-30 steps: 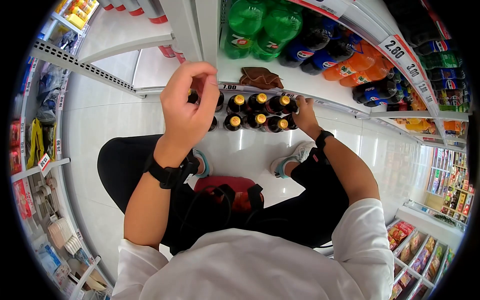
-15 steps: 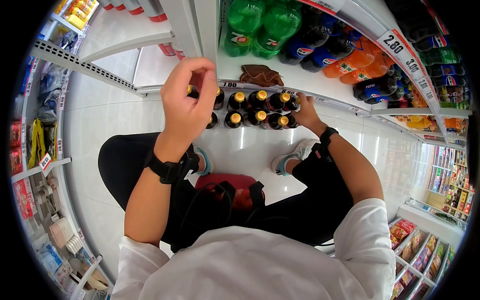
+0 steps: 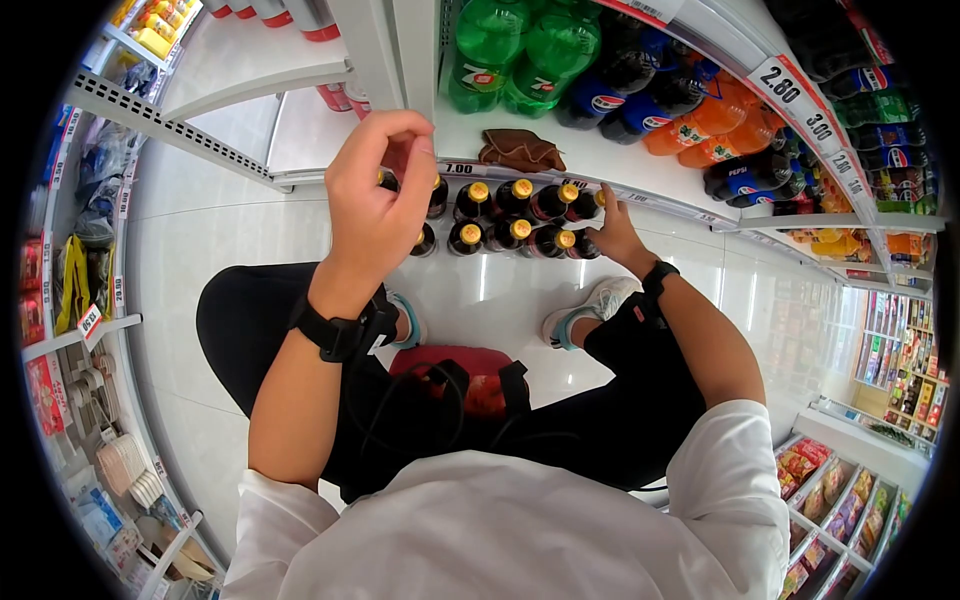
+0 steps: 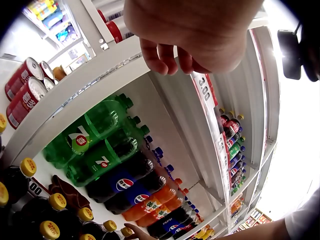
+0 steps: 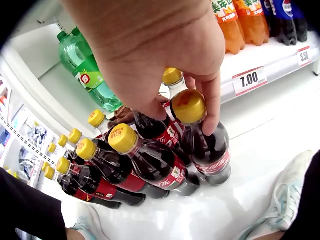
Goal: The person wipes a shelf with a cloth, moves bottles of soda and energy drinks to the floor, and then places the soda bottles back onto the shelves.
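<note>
Dark cola bottles with yellow caps stand upright in two rows on the floor, close against the shelf; in the head view one front bottle (image 3: 467, 238) is near the middle. At the right end of the rows, my right hand (image 3: 619, 236) has its thumb and fingers round the upper part of a bottle (image 5: 206, 150), seen closer in the right wrist view. Part of that grip is hidden behind the palm. My left hand (image 3: 375, 200) is raised above the left end of the rows, fingers loosely curled and holding nothing; the left wrist view shows its fingertips bent down.
A brown crumpled item (image 3: 521, 151) lies on the lower shelf's edge (image 3: 680, 205), before green soda bottles (image 3: 550, 60), with cola and orange bottles to their right. A white shelf upright (image 3: 408, 60) rises beyond my left hand. Shoes and a red stool (image 3: 470, 362) are below me.
My right hand has shifted slightly right and toward me, with its finger and thumb more clearly spread at the end of the rows. My left hand stays raised, almost still.
</note>
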The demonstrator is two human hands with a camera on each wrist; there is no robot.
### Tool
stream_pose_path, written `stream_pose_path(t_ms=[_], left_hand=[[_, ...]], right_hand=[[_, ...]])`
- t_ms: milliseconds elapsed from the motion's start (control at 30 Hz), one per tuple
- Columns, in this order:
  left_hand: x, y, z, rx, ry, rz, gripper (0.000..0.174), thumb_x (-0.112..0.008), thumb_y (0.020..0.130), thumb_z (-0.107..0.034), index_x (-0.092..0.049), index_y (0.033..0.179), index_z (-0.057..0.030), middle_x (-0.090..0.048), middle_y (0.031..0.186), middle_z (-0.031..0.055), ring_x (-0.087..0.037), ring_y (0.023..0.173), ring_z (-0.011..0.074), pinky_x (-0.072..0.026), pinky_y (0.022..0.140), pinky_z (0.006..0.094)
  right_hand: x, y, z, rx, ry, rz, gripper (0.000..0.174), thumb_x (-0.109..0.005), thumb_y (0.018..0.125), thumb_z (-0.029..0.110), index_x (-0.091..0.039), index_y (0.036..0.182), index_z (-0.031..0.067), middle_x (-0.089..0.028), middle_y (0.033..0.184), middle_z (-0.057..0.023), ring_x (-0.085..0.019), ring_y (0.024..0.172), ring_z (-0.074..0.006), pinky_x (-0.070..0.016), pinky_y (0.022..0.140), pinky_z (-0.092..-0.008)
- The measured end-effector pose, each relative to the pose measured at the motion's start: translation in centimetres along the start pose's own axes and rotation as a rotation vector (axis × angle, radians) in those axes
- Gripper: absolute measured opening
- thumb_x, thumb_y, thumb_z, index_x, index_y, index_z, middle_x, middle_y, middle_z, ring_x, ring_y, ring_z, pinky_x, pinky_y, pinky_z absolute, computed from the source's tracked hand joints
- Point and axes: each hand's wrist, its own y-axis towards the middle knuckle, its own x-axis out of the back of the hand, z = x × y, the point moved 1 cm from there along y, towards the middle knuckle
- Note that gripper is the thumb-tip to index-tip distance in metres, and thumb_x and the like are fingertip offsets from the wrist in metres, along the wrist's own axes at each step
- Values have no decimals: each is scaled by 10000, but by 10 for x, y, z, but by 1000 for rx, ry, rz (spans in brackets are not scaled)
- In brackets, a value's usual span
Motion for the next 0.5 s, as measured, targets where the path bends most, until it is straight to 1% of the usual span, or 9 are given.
stream_pose_path(t_ms=[133, 267, 367, 433, 467, 500], left_hand=[[0, 0, -1, -4, 2, 1, 80, -600, 886, 30, -605, 959, -4, -612, 797, 43, -560, 647, 87, -446, 577, 225], [1, 0, -1, -3, -1, 6, 79, -600, 887, 30, -603, 958, -4, -612, 796, 44, -562, 647, 87, -448, 578, 225], [1, -1, -1, -3, 2, 8, 77, -598, 889, 28, -603, 959, -4, -613, 795, 44, -566, 647, 89, -451, 579, 227], [1, -1, -1, 0, -1, 7, 77, -598, 890, 26, -604, 960, -5, -614, 796, 45, -569, 646, 90, -453, 579, 228], [1, -1, -1, 0, -1, 7, 77, -598, 890, 26, -604, 960, -5, -614, 796, 45, -569, 646, 90, -453, 579, 228], [1, -1, -1, 0, 2, 6, 76, -599, 890, 24, -604, 960, -5, -615, 797, 45, -570, 645, 91, -453, 578, 229]], right_hand=[[2, -2, 1, 13, 14, 12, 965, -688, 763, 95, -101, 1530, 92, -405, 1291, -342, -480, 1180, -509, -429, 1020, -468], [4, -3, 2, 11, 1, 21, 960, -682, 773, 102, -94, 1531, 87, -412, 1296, -344, -485, 1185, -504, -431, 1018, -465], [5, -4, 4, -29, 3, 43, 962, -677, 781, 105, -76, 1532, 70, -405, 1327, -359, -483, 1200, -506, -436, 1014, -467], [8, -7, 10, -61, -88, -42, 905, -688, 784, 136, -139, 1496, 33, -466, 1298, -352, -534, 1152, -499, -465, 978, -480], [12, -9, 16, -62, -88, -42, 905, -688, 784, 136, -139, 1496, 33, -466, 1298, -352, -534, 1152, -499, -465, 978, -480], [16, -10, 20, -119, -155, -27, 858, -690, 798, 186, -178, 1466, 22, -511, 1261, -338, -564, 1112, -489, -480, 950, -488]])
